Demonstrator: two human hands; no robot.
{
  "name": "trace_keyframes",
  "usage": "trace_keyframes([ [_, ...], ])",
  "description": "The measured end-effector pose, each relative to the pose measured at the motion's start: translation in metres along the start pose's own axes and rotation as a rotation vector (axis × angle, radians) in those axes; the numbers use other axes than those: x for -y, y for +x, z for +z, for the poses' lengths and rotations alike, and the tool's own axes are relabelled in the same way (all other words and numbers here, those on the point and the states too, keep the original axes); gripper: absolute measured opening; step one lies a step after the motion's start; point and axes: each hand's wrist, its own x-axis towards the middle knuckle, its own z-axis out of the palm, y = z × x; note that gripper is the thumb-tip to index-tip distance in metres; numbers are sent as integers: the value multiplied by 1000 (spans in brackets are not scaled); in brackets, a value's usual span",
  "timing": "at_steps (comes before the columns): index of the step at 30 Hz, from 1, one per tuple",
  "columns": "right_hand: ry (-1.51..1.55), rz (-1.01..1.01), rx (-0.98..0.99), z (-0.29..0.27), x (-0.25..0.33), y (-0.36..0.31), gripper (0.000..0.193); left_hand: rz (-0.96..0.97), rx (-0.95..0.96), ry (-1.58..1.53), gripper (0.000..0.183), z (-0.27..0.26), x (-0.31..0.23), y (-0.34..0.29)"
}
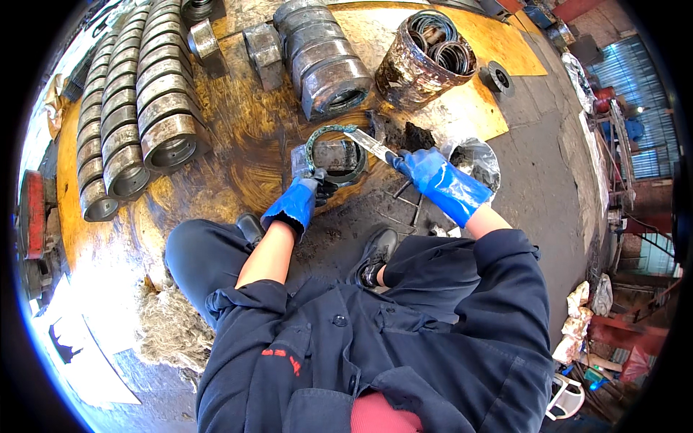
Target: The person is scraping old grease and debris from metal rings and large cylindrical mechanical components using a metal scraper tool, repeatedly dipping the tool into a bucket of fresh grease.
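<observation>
My left hand [297, 202], in a blue rubber glove with a dark cuff edge, is closed on the near left side of a thin ring [311, 149] smeared with dark, greenish grease. My right hand [442, 180], also in a blue glove, grips the dark handle of a flat-bladed scraper [372, 146]. The blade points left, and its tip meets the ring's upper edge. Under the ring is a squarish metal housing [333, 155], partly covered by it. Just beyond my right glove lies a lump of black grease [419, 136].
Long rows of metal housings [170, 119] lie at the left; another row [328, 65] is ahead. A rusty bucket [404, 76] holds several rings. A plastic-lined container [476, 162] stands beside my right glove. A spool-shaped part [497, 78] lies right of the bucket. Fibrous rags [172, 328] lie at lower left.
</observation>
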Motion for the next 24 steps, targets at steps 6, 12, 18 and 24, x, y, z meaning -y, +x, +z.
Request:
trace_keyframes([
  [6,-71,-121,-242,7,-13,10,49,2,-19,-4,29,2,-3,3],
  [12,-60,-174,-246,-1,-20,23,48,-8,-14,-5,29,4,1,6],
  [18,28,-229,-393,-12,-9,49,45,25,-56,-6,28,7,-8,18],
  [24,264,-19,-440,-41,-34,18,42,-45,-24,-5,28,-1,3,10],
])
